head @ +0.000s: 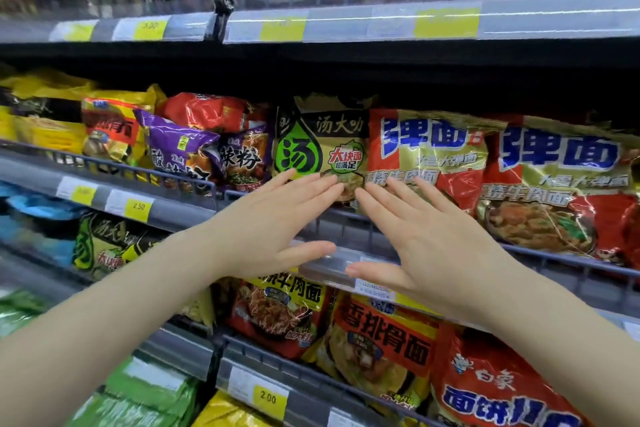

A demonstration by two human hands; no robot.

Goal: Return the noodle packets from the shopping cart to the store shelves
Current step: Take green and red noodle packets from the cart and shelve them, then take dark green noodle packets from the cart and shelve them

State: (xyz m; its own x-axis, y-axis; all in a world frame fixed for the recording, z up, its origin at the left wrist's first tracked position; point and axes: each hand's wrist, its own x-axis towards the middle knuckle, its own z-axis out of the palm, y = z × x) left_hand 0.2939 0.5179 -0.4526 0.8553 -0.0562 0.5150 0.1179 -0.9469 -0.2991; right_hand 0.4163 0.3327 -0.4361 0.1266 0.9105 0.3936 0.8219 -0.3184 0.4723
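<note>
The shelves [346, 22] fill the whole view in three tiers, each with a grey wire rail [554, 267] along its front edge and yellow price tags [138, 206] on the strip below. The middle tier carries the most packets: yellow ones at its left end, a purple packet [173, 146] next, and two red-and-gold packets [550, 180] toward its right end. Between the purple packet and the red-and-gold ones stands the green packet [318, 146], upright behind the rail and leaning back slightly. Both arms reach up from the bottom corners of the view to it. The left hand [277, 222] lies flat, fingers straight and together, their tips touching the packet's lower front. The right hand [426, 239] mirrors it, fingers straight and spread a little, tips on the packet's lower right corner, thumb out over the rail. Neither hand grips anything.
</note>
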